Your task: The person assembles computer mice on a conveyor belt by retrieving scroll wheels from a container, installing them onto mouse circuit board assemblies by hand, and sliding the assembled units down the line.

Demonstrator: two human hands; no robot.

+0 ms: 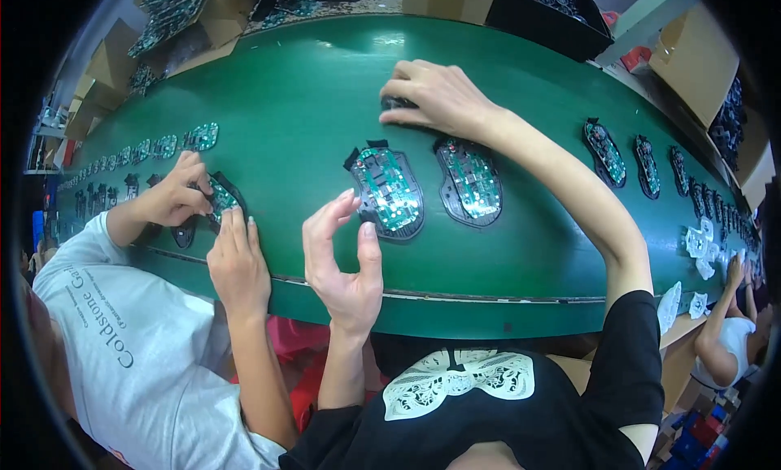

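In front of me on the green bench lie two black, sole-shaped plastic housings, each with a green circuit board in it: the left board [392,195] and the right board [474,181]. My left hand [342,267] is at the near left edge of the left housing, open, thumb and fingers curved apart with nothing between them. Beyond both housings, my right hand [435,96] reaches across with its fingers closed round a small black part [397,103]. Most of that part is hidden under the fingers, so its kind is unclear.
At left, a co-worker's hands [232,254] work on another housing with a board [221,195]. Rows of circuit boards [165,147] run along the far left. More filled housings [604,153] line the right side. Cardboard boxes [695,51] and a black bin [553,19] stand behind.
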